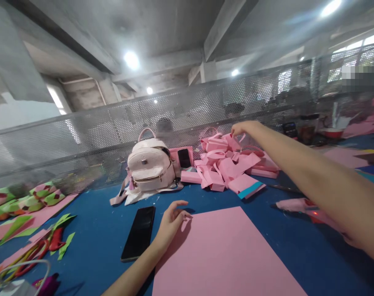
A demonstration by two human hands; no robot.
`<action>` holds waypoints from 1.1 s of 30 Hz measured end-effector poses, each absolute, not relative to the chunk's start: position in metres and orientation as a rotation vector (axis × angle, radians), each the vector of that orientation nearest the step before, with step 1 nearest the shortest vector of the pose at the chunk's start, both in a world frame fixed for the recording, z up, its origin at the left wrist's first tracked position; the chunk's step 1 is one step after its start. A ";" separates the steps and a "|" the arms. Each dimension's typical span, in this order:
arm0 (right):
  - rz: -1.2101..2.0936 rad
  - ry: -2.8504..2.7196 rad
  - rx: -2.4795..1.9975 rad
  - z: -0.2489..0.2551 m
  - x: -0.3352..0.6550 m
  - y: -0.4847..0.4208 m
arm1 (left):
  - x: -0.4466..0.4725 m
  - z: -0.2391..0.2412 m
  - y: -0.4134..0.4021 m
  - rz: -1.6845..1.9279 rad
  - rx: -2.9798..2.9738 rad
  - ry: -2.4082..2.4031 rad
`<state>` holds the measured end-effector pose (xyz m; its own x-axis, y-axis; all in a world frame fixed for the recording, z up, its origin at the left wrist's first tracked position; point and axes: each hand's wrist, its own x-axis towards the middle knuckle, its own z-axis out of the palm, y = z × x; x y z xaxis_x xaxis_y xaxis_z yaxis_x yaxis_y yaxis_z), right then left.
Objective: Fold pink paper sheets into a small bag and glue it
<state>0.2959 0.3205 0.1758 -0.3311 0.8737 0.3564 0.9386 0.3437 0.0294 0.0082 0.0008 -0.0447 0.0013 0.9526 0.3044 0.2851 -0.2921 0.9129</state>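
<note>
Blue surface (91, 230) spreads out under you, littered at the left with green and pink scraps (60, 230). Nearest you lies a large pink sheet (224, 255), flat and square to your body. Your left grip (171, 222) rests at its upper left corner, fingers loosely curled and closed on nothing that shows. Just beside that wrist, a black phone (139, 232) lies face up, apart from the sheet.

The sheet looks like thin card or paper: light, limp across its span and easy to crease. Take it by a corner or edge with a light pinch, and support the middle if you lift it, since it will likely sag.

Farther out, your right arm stretches over the sheet to the pile (224, 164) of folded pink pieces. Your right grip (241, 128) touches the pile's top with fingers bent down; you cannot tell whether it has pinched a piece. Those pieces look light and loosely stacked, so they should slide easily; take one by a folded edge.

Left of the pile stands a pale backpack (150, 164), and behind both runs a mesh fence (82, 139).
</note>
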 end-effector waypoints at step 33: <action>0.685 -2.605 -0.921 -0.004 0.229 0.067 | -0.001 -0.027 -0.008 1.298 2.151 1.717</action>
<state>0.2289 0.0674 -0.0039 -0.7518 0.6495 0.1138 0.5094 0.6817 -0.5251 -0.0015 -0.0085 -0.0270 0.0019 0.8375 0.5464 0.7538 -0.3602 0.5495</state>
